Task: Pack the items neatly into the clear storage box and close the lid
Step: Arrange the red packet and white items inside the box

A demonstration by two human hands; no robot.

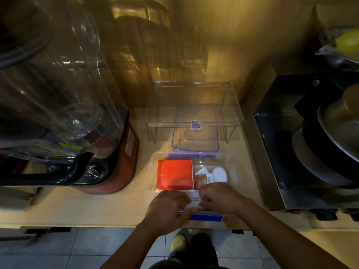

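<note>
Box: clear plastic storage box with blue latches (232, 162) sits open on my pale wooden surface (77, 206).
Contents: flat red packet (174, 174), brown sachet (200, 181), white round pad (220, 174).
Lid: clear blue-rimmed lid (195, 133) just behind box.
Left hand (165, 208): grip pinching pale blurred item (193, 198).
Right hand (221, 198): same item pinched.

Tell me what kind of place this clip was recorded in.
Most likely a kitchen counter: a blender stands at the left, stacked pans sit on a cooker at the right, and the floor is tiled.

Dim warm light, blurred hands, fisheye edges
</note>
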